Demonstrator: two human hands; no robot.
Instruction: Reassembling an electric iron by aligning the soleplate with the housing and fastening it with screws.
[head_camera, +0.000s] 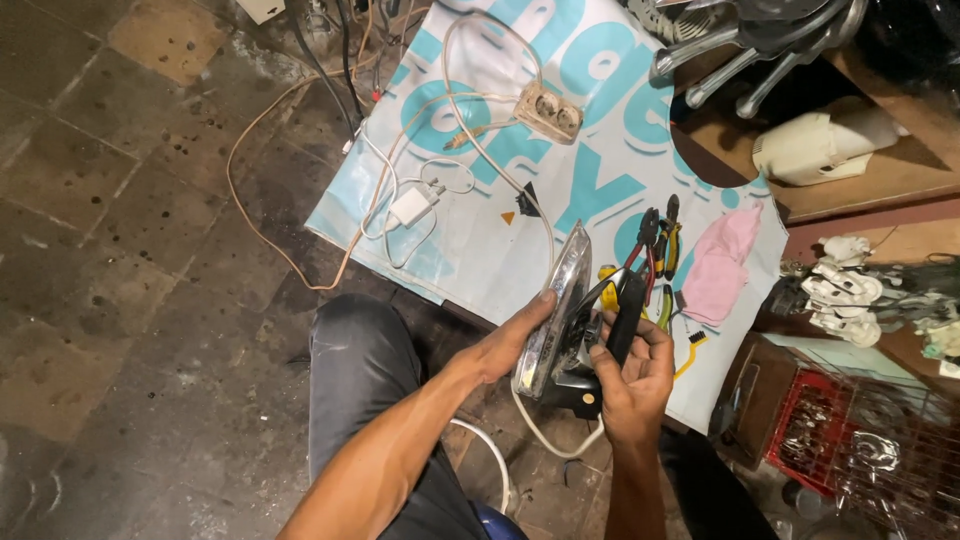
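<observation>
My left hand (515, 335) grips the shiny soleplate of the clothes iron (560, 305), held on edge, its long axis pointing away from me toward the banner (480, 250). My right hand (632, 375) clasps the iron's black handle (625, 315) from the other side. Pliers (655, 240) and a pink rag (722, 262) lie just beyond; bare floor (130, 250) opens leftward.

Head camera looks steeply down, close over the floor.

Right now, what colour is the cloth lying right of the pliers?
Pink; the cloth shows clearly in the head view, beside the pliers.
</observation>
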